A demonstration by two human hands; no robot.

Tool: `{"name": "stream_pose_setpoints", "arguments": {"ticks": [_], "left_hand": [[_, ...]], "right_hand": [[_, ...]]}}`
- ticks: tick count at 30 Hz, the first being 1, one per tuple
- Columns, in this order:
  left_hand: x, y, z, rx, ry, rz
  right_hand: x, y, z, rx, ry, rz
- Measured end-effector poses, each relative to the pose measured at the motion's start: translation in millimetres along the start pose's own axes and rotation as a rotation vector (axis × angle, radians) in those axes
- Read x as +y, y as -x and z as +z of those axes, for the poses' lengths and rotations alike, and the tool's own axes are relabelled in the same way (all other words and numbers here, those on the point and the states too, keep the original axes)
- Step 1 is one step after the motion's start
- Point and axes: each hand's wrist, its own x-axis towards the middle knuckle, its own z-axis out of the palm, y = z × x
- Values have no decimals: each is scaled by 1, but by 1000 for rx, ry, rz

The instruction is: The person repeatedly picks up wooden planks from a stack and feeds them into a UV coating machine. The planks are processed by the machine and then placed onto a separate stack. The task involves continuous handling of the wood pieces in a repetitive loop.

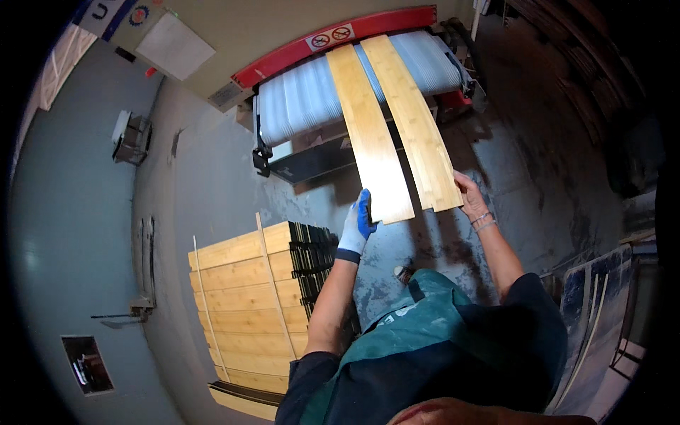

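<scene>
Two long wooden planks lie side by side with a narrow gap between them, their far ends on a ribbed pale conveyor belt (301, 103) under a red guard bar (280, 60). My left hand (358, 225), in a blue and white glove, is closed on the near end of the left plank (368, 134). On the other side my bare right hand (470, 197) grips the outer edge of the right plank (414, 124) near its end. Both near ends stick out from the belt toward me. My fingers under the planks are hidden.
To the left of my legs stands a stack of planks (244, 273) with thin wooden strips across it. A board (591, 312) with narrow strips on it is at the lower right. A blue-grey wall (71, 212) runs along the left.
</scene>
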Motion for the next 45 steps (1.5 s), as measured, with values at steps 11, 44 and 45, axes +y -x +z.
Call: {"name": "stream_pose_setpoints", "arguments": {"ticks": [11,44,45], "left_hand": [[-1,-36,-27,-94,492,-4],[-335,708,-170,2205,-799,-520],[-352,718,-172,2228,-772,-653]], "right_hand": [[-2,-18,26,49,-409,53],[447,279,337,-924,661,1394],[464,307,356,-967,682,1399]]}}
